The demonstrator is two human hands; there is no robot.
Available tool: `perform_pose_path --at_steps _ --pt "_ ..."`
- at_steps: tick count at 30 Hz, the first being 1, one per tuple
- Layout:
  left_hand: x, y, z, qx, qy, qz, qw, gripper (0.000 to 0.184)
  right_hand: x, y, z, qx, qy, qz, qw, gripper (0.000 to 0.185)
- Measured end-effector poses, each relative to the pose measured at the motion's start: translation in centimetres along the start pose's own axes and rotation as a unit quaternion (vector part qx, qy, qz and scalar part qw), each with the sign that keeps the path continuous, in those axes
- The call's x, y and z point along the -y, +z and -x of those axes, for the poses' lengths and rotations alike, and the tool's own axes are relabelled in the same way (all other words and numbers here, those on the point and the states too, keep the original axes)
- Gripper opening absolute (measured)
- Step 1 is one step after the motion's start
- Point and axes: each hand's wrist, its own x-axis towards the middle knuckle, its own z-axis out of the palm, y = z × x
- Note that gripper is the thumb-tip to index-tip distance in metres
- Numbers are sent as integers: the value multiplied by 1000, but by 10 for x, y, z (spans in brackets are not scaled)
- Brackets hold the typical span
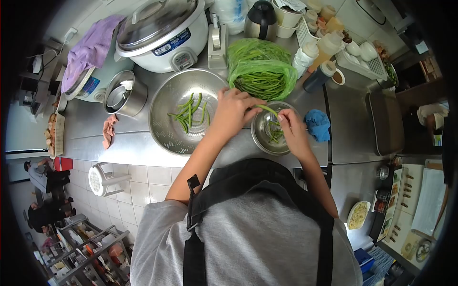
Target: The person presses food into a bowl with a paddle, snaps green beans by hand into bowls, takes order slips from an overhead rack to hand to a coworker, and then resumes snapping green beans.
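Note:
Between my two hands a green bean (268, 109) is stretched over a small steel bowl (256, 136). My left hand (234, 110) pinches one end of it, and my right hand (291, 126) grips the other. Short bean pieces (275, 131) lie inside the bowl. To the left stands a large perforated steel colander (164, 136) with several green beans (190, 112) in it. Just beyond my hands, a green plastic bag (260, 50) lies open, full of long green beans (262, 83).
Behind the colander stand a large rice cooker (164, 40) and a steel pot (136, 97). A pink cloth (109, 131) lies left, a blue cloth (317, 125) right. Sauce bottles (320, 76) and a white basket (365, 64) are at the back right. A white stool (99, 179) stands below.

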Motion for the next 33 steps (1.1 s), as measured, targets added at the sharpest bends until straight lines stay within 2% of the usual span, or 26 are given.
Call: perform_pose_path --at_steps 1,4,7,9,12,13,16,17,19,20,22,24,28,33 --pt "-4 4 2 -4 -10 17 1000 17 1 1 5 6 4 2 1000 17" --pt "-11 17 9 -25 -40 57 997 16 10 -1 11 83 146 -153 974 24" --pt "-21 28 17 -61 -73 72 993 15 -1 -1 18 68 181 -322 927 25" --pt "-30 36 24 -72 -94 72 990 14 2 1 23 16 197 -392 899 25" --pt "-38 44 30 -23 -103 186 977 16 6 3 26 -47 188 -436 879 25" --pt "-40 50 30 20 -160 335 928 19 7 3 26 -65 179 -440 877 25" --pt "-50 55 32 84 -202 462 859 20 11 -1 19 -97 160 -412 892 24" --pt "-50 54 31 85 -216 470 851 20 9 -3 17 -84 154 -395 902 23" --pt "-45 49 28 69 -208 377 900 19 5 -11 13 -59 143 -358 921 22" --pt "-42 46 27 63 -204 330 920 19 5 -15 13 -58 117 -253 958 20" --pt "-39 39 24 15 -124 202 971 17 16 -24 10 -51 62 -38 996 17" --pt "-34 35 23 -16 -43 71 996 16 9 -30 14 8 45 9 999 15" --pt "-36 38 22 -14 -48 52 997 14 17 -27 18 67 43 110 991 16" --pt "-28 42 29 30 -72 81 994 16 -2 -14 18 52 26 150 987 16"
